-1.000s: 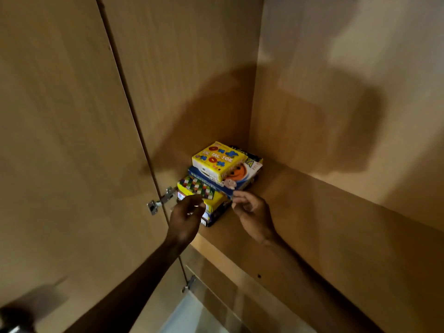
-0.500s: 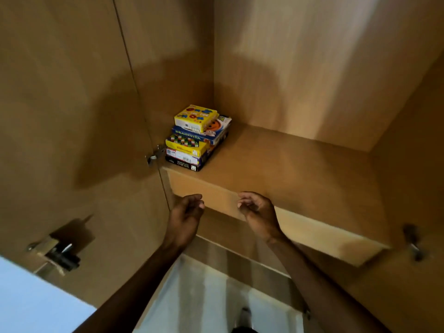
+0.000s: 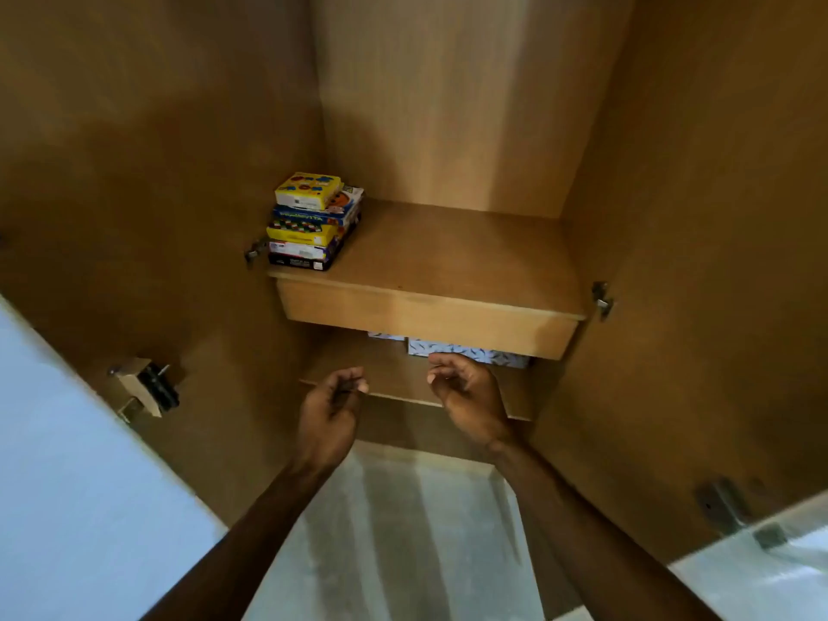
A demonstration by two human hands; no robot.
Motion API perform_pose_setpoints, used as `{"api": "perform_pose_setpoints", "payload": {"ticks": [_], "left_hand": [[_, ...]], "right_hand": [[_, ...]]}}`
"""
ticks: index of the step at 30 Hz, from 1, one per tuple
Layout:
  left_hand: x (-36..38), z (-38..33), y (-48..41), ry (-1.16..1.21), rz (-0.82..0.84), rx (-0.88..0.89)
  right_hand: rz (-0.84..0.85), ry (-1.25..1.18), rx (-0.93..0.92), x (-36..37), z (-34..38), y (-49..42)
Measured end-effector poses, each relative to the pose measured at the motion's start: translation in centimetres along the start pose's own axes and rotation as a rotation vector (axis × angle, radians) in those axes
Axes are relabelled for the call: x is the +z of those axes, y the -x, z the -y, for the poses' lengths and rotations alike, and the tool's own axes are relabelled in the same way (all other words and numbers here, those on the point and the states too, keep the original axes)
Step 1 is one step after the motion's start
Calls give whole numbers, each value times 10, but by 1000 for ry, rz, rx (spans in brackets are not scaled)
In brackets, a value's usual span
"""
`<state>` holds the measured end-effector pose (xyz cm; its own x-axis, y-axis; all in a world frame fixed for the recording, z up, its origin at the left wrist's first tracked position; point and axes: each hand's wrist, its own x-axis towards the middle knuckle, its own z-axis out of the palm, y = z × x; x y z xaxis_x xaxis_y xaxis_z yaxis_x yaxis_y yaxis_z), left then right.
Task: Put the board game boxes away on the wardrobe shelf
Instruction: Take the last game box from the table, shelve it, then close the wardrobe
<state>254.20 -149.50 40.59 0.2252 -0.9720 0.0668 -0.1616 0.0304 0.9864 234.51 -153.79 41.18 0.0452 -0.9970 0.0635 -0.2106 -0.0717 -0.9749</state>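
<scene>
Dim, warm light inside a brown wardrobe, with some blur.

The back wall [image 3: 448, 96] is the brightest wood, as if light comes in from behind the camera, and the side walls are much darker. The shelf [image 3: 448, 253] top is lit softly, and the space under it is in deep shadow. The stack of game boxes [image 3: 313, 221] looks fairly sharp, though the small words on it are too fuzzy to read. The two hands [image 3: 329, 414] are dark and a little smeared. Pale blue-white patches at the bottom left [image 3: 67, 486] and bottom right are washed out and blurry. Straight edges bend near the sides of the picture.
</scene>
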Motion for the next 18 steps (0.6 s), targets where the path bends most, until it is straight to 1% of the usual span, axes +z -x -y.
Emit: {"api": "perform_pose_setpoints", "payload": {"ticks": [4, 7, 13, 16, 18], "left_hand": [[35, -8, 33, -24, 50, 32], [79, -21, 63, -21, 114, 61], [190, -45, 135, 24, 307, 72], [250, -60, 168, 29, 421, 76], [283, -77, 181, 22, 467, 90]], "right_hand": [[-76, 33, -13, -38, 4, 45], [-134, 55, 17, -89, 1, 87], [-298, 220, 67, -213, -24, 174], [-398, 234, 75, -274, -27, 209], [-478, 221, 74, -307, -23, 220]]}}
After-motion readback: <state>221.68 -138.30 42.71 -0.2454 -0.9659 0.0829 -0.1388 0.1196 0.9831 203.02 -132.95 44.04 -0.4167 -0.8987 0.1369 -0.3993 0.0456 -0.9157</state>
